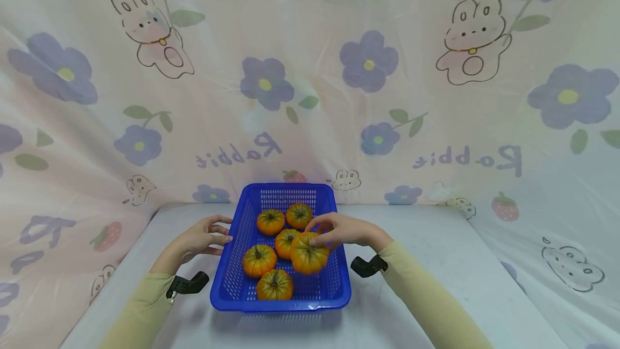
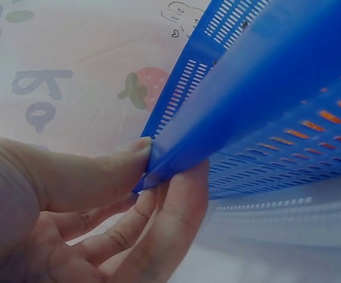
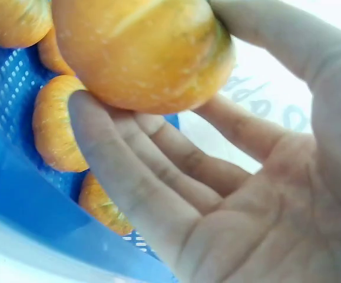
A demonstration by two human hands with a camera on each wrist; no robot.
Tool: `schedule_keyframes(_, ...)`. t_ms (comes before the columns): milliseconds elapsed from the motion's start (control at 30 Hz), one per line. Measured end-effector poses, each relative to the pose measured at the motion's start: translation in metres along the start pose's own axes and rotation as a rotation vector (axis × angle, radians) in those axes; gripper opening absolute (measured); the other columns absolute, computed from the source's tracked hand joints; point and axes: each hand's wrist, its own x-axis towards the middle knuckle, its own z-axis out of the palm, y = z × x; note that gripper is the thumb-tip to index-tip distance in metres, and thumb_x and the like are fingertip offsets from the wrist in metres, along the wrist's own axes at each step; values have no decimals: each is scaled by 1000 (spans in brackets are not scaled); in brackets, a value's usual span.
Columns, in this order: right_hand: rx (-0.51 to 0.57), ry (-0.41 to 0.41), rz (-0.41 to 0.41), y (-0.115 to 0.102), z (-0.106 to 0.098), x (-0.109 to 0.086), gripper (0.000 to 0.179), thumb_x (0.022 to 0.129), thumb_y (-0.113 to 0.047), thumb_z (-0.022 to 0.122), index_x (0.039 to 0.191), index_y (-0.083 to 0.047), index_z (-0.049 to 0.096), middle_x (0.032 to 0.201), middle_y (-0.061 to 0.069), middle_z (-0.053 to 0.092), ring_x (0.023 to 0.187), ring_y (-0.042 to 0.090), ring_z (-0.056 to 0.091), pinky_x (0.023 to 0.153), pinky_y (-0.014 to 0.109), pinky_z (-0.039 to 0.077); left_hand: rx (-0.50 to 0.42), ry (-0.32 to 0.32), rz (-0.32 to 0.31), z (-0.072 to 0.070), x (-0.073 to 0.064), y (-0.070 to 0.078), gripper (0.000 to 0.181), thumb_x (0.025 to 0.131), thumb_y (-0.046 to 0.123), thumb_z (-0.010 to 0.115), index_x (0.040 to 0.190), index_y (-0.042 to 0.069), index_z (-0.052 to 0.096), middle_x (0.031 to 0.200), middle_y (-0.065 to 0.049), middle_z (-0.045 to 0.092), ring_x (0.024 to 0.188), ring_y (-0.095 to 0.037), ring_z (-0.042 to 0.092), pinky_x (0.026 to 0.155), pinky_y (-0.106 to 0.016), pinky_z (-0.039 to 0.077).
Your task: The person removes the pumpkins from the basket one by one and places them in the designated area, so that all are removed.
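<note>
A small orange pumpkin (image 1: 309,253) is gripped by my right hand (image 1: 346,230) over the right side of a blue plastic basket (image 1: 281,305). In the right wrist view the fingers curl beneath this pumpkin (image 3: 141,53), with the thumb at its upper side. My left hand (image 1: 201,238) pinches the basket's left rim (image 2: 182,141) between thumb and fingers, plainest in the left wrist view. Several more pumpkins (image 1: 259,260) with greenish tops sit inside the basket; the held one partly covers another pumpkin (image 1: 284,242) near the middle.
The basket stands on a white tabletop (image 1: 416,284). Behind and along the sides hangs a pale curtain (image 1: 310,117) printed with rabbits, purple flowers and strawberries. Both wrists carry black camera mounts (image 1: 188,284) that stick out toward the basket.
</note>
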Motion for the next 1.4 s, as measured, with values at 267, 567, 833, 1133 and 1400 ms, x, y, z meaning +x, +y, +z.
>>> schedule_keyframes(267, 150, 171, 8, 10, -11, -20, 40, 92, -31, 65, 122, -6, 58, 109, 13, 62, 95, 29, 63, 77, 44, 56, -17, -8, 10, 1, 0, -1, 58, 91, 11, 66, 138, -4, 35, 110, -19, 56, 87, -24, 63, 75, -42, 56)
schedule_keyframes(567, 213, 344, 1, 21, -23, -40, 49, 92, -34, 64, 130, -4, 52, 119, 17, 59, 101, 31, 61, 80, 50, 54, -17, 3, 6, 1, -2, -1, 58, 91, 11, 66, 139, -4, 35, 112, -20, 55, 87, -25, 63, 75, -42, 56)
schedule_keyframes(833, 306, 476, 0, 31, -38, -54, 54, 95, -33, 60, 134, 2, 45, 123, 22, 54, 97, 31, 61, 85, 48, 52, -59, 6, -7, 2, -4, -4, 59, 92, 13, 65, 140, -3, 34, 108, -18, 56, 86, -24, 64, 77, -40, 56)
schedule_keyframes(1133, 428, 638, 67, 49, -53, -61, 62, 95, -38, 59, 136, 3, 39, 136, 23, 42, 108, 33, 57, 89, 45, 50, -78, 9, -13, 2, -3, -6, 61, 91, 14, 66, 140, -3, 34, 108, -18, 60, 87, -26, 65, 78, -41, 56)
schedule_keyframes(1400, 458, 700, 114, 76, -59, -61, 63, 95, -39, 58, 135, 6, 40, 133, 24, 44, 107, 32, 58, 89, 42, 50, -63, 18, -15, 2, -3, -5, 61, 91, 15, 67, 139, -3, 35, 107, -17, 60, 87, -26, 65, 77, -41, 56)
